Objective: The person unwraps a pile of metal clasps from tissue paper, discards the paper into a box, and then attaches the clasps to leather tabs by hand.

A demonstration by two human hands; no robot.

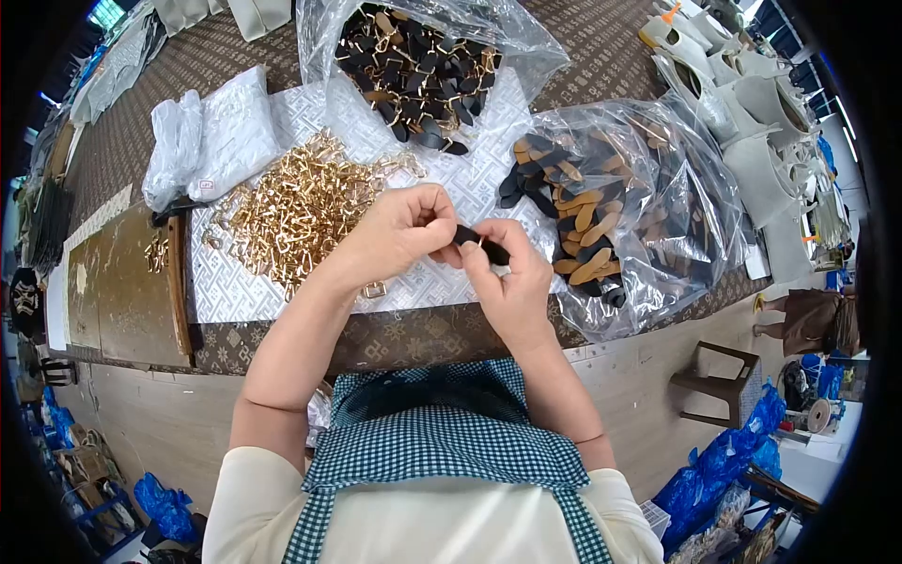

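A black leather tab (492, 250) is held up between my two hands above the patterned sheet. My left hand (406, 231) pinches one end, fingers curled. The thumb and fingers of my right hand (512, 280) are closed on the other end. Whether a metal ring sits on the tab is hard to make out between the fingertips. Left of my hands lies a heap of gold-coloured metal buckles (291, 221). To the right, loose leather tabs (587, 226), black on one side and tan on the other, spill from a clear plastic bag (681, 235).
Behind my hands, another clear bag (526, 42) holds black tabs with gold buckles (418, 80). White plastic packets (235, 132) lie at the back left, near a worn board (127, 282). Pale leather pieces (766, 160) line the right side. A brown stool (719, 383) stands on the floor.
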